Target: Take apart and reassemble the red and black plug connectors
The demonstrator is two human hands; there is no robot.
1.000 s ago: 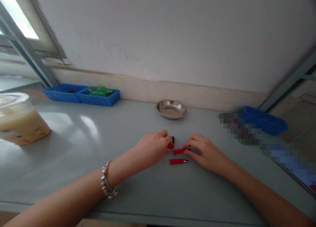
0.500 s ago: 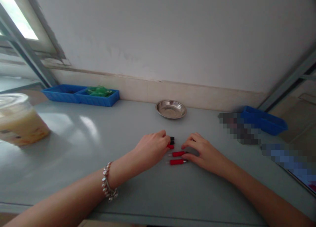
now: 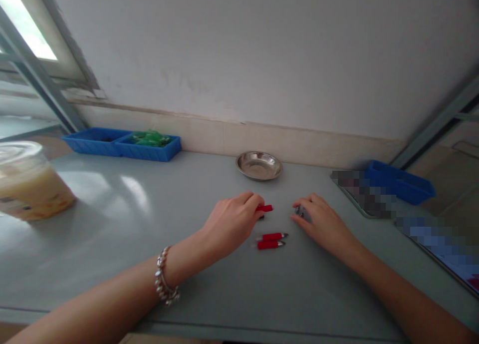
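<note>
My left hand [image 3: 239, 215] is closed on a short red pen part [image 3: 266, 208], its end poking out past the fingertips to the right. Just under those fingers a black end [image 3: 261, 217] shows; the rest of it is hidden. To the right, my right hand [image 3: 318, 221] curls thumb and fingers around small silvery pieces [image 3: 299, 211], too small to name. Between and nearer than the hands, two short red pens [image 3: 274, 237] [image 3: 268, 245] lie side by side on the grey table [image 3: 232, 289], with pointed silvery tips toward the right.
A shallow metal dish [image 3: 259, 166] sits by the wall. Back left is a two-part blue tray [image 3: 147, 152] with green pieces; a lidded drink cup [image 3: 33, 184] stands far left. On the right are a phone [image 3: 359, 194], a blue box [image 3: 402, 181] and a partly blurred screen [image 3: 441, 251].
My right hand has moved right and slightly back, away from the two red pens. My left hand has raised a red part above the black ends.
</note>
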